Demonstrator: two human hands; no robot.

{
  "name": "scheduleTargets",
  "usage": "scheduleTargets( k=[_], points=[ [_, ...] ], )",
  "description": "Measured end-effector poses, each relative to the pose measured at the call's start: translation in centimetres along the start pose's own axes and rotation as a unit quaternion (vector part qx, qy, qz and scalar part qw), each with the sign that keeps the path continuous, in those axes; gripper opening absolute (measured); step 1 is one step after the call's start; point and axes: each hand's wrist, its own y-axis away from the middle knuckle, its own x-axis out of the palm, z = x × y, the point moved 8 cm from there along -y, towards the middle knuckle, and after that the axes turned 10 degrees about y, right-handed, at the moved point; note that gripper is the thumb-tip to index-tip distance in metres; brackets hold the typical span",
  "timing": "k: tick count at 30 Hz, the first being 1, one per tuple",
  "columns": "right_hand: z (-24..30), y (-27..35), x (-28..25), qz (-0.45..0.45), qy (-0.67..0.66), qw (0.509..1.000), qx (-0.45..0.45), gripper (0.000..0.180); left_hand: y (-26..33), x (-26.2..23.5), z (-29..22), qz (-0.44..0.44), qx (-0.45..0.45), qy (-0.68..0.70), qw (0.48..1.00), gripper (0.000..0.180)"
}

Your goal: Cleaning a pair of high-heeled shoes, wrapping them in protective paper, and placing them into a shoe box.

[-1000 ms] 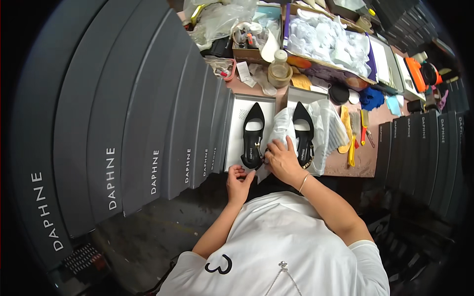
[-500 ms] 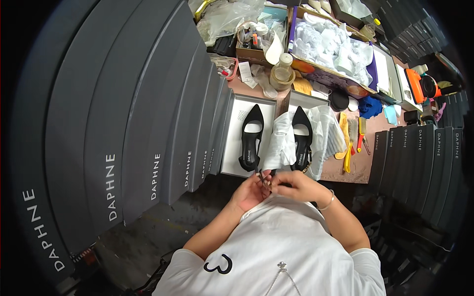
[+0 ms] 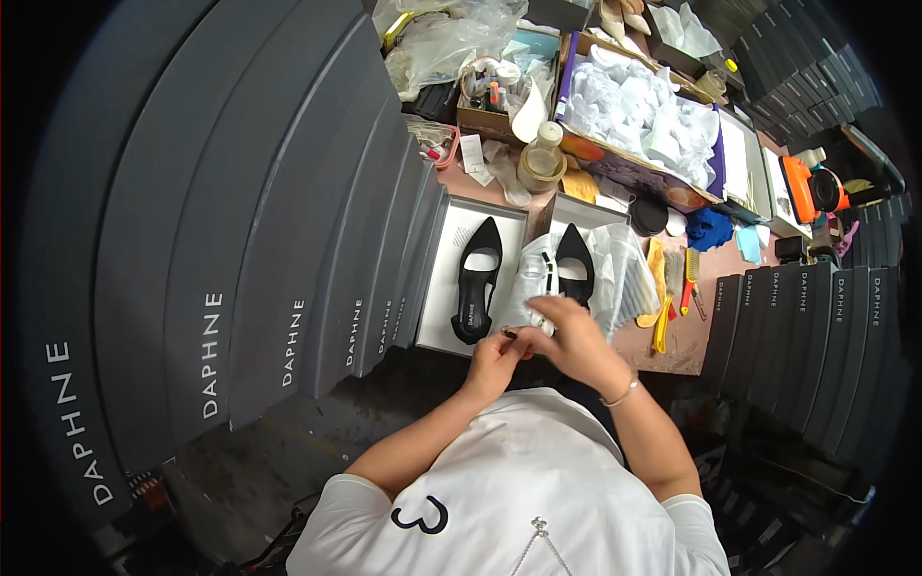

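My left hand (image 3: 497,365) is closed in a pinch on a small dark strip (image 3: 509,334), in front of the boxes. Against it, my right hand (image 3: 581,348) has its fingers bent together; what they hold is mostly hidden. A thin black strap-like piece with pale parts (image 3: 549,274) shows just beyond my right fingers, over white tissue paper (image 3: 530,288). One black pointed slingback shoe (image 3: 473,298) lies left of the tissue in an open shoe box (image 3: 437,288). The other black pointed shoe (image 3: 574,259) lies to the right, its heel end hidden behind my right hand.
Tall stacks of dark shoe boxes rise at left (image 3: 279,221) and right (image 3: 768,326). A yellow-handled brush (image 3: 663,326) and a red-handled brush (image 3: 690,278) lie right of the tissue. Behind stand a glass jar (image 3: 543,165) and a carton of crumpled white paper (image 3: 639,106).
Both hands have moved forward from my shirt toward the boxes, the right one now covering the right shoe's heel end. The strap-like piece now shows over the tissue. The view has shifted slightly.
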Motion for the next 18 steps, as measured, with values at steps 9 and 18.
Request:
scheduleTargets(
  k=[9, 18],
  points=[
    [-0.5, 1.7, 6.8, 0.058, -0.118, 0.991, 0.029, 0.014, 4.7, -4.6, 0.6, -0.113, 0.003, -0.058, 0.992, 0.013],
    [-0.1, 1.3, 11.9, 0.053, 0.01, 0.998, -0.022, 0.013, 3.8, -9.9, -1.8, -0.135, 0.118, -0.186, 0.966, 0.021]
  ],
)
